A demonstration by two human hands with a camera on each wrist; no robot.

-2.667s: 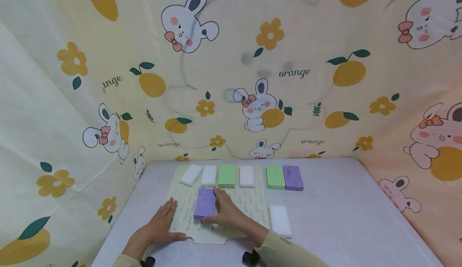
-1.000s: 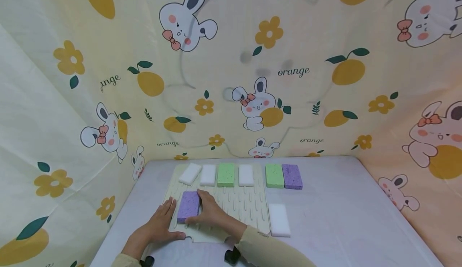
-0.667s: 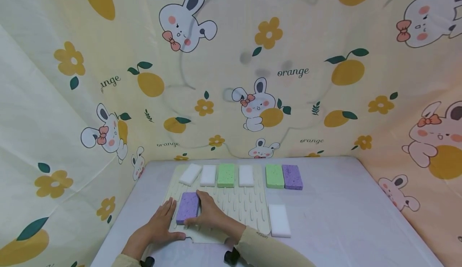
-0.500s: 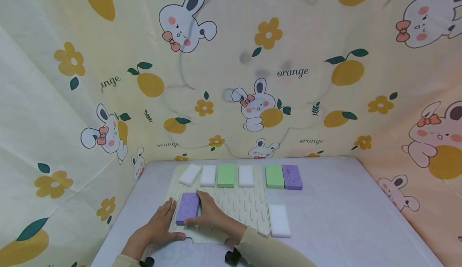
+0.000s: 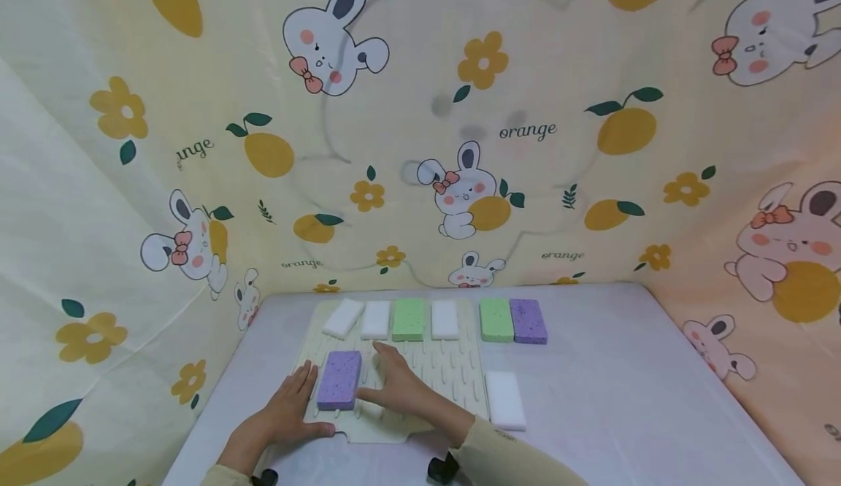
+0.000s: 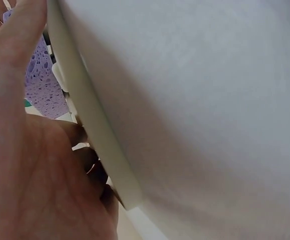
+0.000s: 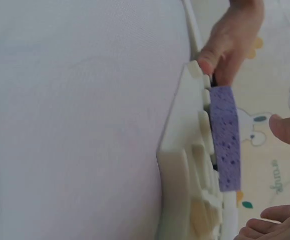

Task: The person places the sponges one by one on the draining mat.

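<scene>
A purple sponge [image 5: 339,380] lies on the front left part of a cream draining board [image 5: 453,376] with raised ridges. My right hand [image 5: 407,387] is just right of it, thumb and fingers spread apart and holding nothing. In the right wrist view a gap shows between the thumb [image 7: 287,131] and the sponge [image 7: 225,140]. At the board's left front corner rests my left hand [image 5: 282,409], its fingers extended along the left edge and thumb by the front notch. The left wrist view shows those fingers against the board's edge [image 6: 99,125].
Along the board's back lie a slanted white sponge [image 5: 343,318], a second white one [image 5: 376,320], a green one [image 5: 409,319] and another white one [image 5: 444,320]. Right of the board are a green sponge [image 5: 496,319], a purple sponge [image 5: 528,321] and a white sponge [image 5: 505,400].
The purple sponge moved left across the board in my right hand's grip. Since half a second ago that hand has let go and shifted right. My left hand stays in place.
</scene>
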